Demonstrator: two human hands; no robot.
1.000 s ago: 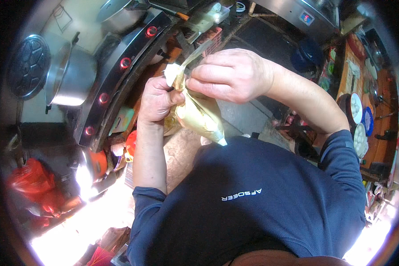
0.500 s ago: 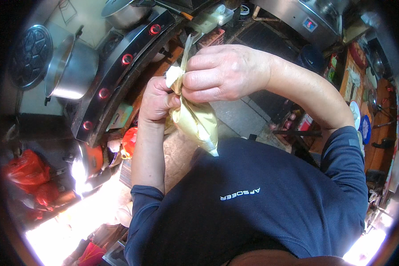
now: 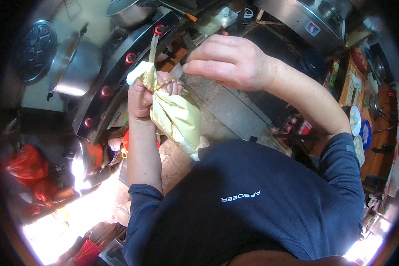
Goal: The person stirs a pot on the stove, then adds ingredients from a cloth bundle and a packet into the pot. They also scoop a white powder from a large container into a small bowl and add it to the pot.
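A filled, pale yellow plastic bag [image 3: 177,117] hangs in front of my body, its lower corner close to my shirt. My left hand [image 3: 142,98] is closed round its gathered neck, and some of the fingers show behind the bag. Above that grip the bag's top bunches out, and a thin twisted strip sticks up from it. My right hand [image 3: 229,62] is raised to the right of the bag, apart from it. Its fingers are bent and held close together; their tips are turned away, so I cannot make out whether anything is between them.
A stove front with red-ringed knobs [image 3: 106,91] runs along the left, with a large steel pot [image 3: 77,66] beyond it. Red plastic bags [image 3: 29,166] are at the lower left. On the right, a wooden counter [image 3: 379,133] holds a blue-rimmed dish [image 3: 365,133] and bowls.
My right hand has let go of the bag's neck and moved up and right. My left hand has shifted left with the bag, which now shows more of its broad side.
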